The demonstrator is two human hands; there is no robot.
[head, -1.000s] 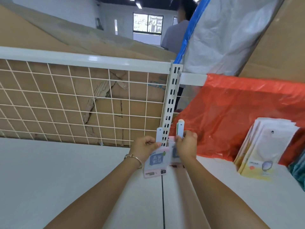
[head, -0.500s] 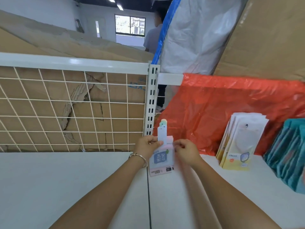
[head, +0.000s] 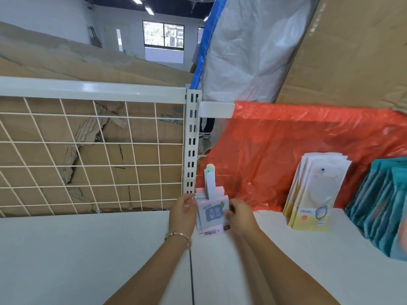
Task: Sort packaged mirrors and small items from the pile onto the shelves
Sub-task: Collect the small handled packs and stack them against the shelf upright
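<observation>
A small stack of pink and pale blue packaged items (head: 211,213) stands upright on the white shelf (head: 88,249), close to the slotted upright post (head: 191,139). Their hang tabs (head: 210,179) stick up above the stack. My left hand (head: 184,211), with a bracelet on its wrist, grips the stack's left edge. On the right edge my right hand (head: 239,214) pinches the packs. Further right, a row of white and yellow packaged mirrors (head: 315,194) leans against the red plastic sheet (head: 286,155).
Teal packages (head: 383,208) stand in a row at the far right. A white wire grid panel (head: 92,157) backs the left shelf, with cardboard behind it. A grey plastic bag (head: 253,45) and cardboard rise above the red sheet. A person stands far behind the post.
The two separate packs I held are now together in one stack. The view shifted right, so the mirrors and teal packages show more fully.
</observation>
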